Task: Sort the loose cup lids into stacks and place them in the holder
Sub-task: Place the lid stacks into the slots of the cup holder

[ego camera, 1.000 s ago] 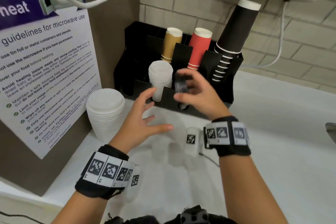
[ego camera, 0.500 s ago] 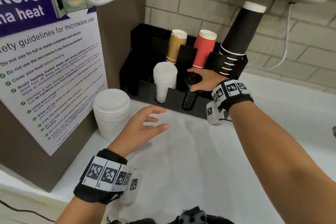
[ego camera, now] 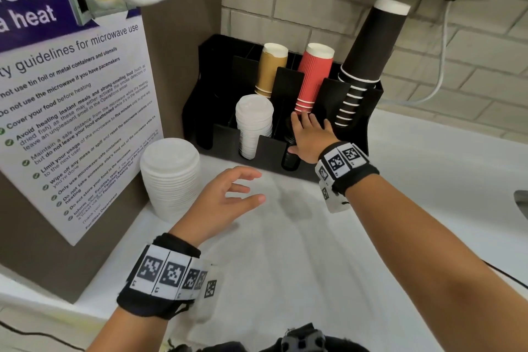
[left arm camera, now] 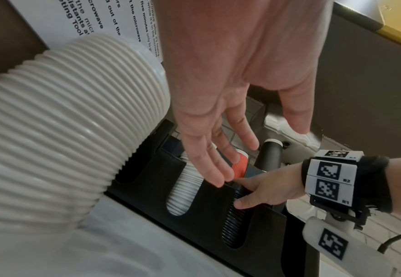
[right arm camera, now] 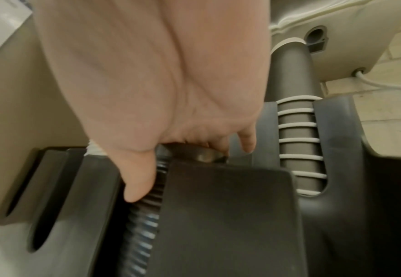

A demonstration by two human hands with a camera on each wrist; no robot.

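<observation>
The black holder (ego camera: pixel 271 148) stands against the brick wall. A stack of black lids (ego camera: pixel 290 160) (left arm camera: pixel 233 224) (right arm camera: pixel 142 224) sits in its front middle slot. My right hand (ego camera: pixel 308 134) (left arm camera: pixel 261 191) (right arm camera: pixel 159 93) lies flat on top of that stack, fingers straight, thumb down along its front. A stack of small white lids (ego camera: pixel 253 123) (left arm camera: pixel 185 189) fills the slot to the left. A taller stack of large white lids (ego camera: pixel 171 177) (left arm camera: pixel 64 131) stands on the counter left of the holder. My left hand (ego camera: pixel 228 197) (left arm camera: pixel 218 93) hovers open beside it, holding nothing.
Brown cups (ego camera: pixel 271 68), red cups (ego camera: pixel 314 77) and a leaning tall stack of black cups (ego camera: pixel 368 57) fill the holder's back slots. A brown panel with a microwave poster (ego camera: pixel 71 108) walls off the left. The white counter (ego camera: pixel 314 251) runs right toward a sink edge (ego camera: pixel 521 203).
My right hand carried the black lids from above the counter into the holder's slot and went from gripping them to lying flat on top. The left hand barely moved.
</observation>
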